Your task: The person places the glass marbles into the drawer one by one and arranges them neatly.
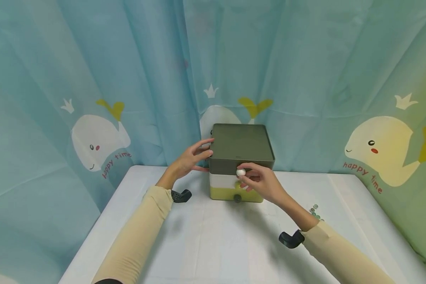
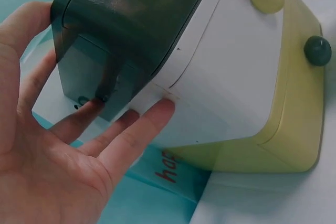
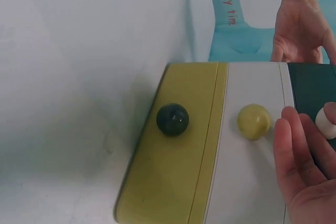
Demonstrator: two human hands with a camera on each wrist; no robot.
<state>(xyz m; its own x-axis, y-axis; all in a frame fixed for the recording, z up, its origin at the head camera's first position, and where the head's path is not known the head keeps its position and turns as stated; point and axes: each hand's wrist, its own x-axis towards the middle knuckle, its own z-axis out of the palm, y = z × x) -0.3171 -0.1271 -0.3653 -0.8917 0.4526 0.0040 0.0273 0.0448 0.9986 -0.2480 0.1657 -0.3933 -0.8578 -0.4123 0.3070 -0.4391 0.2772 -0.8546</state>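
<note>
A small three-tier drawer box (image 1: 242,142) stands near the back of the table, dark green on top, white in the middle, yellow-green below. My right hand (image 1: 266,184) pinches the round white knob (image 1: 241,172) on the front of the dark green drawer between thumb and finger. Its other fingers hang in front of the white drawer, near the yellow knob (image 3: 254,121). A dark green knob (image 3: 172,119) sits on the lowest drawer. Against the box's left side, my left hand (image 1: 184,162) rests with spread fingers, fingertips on the dark green and white tiers in the left wrist view.
Several small greenish discs (image 1: 314,212) lie on the white table (image 1: 213,244), right of the box. Behind the box hangs a blue-green curtain (image 1: 156,79) with whale prints. Black wrist mounts (image 1: 291,239) stick out below both forearms.
</note>
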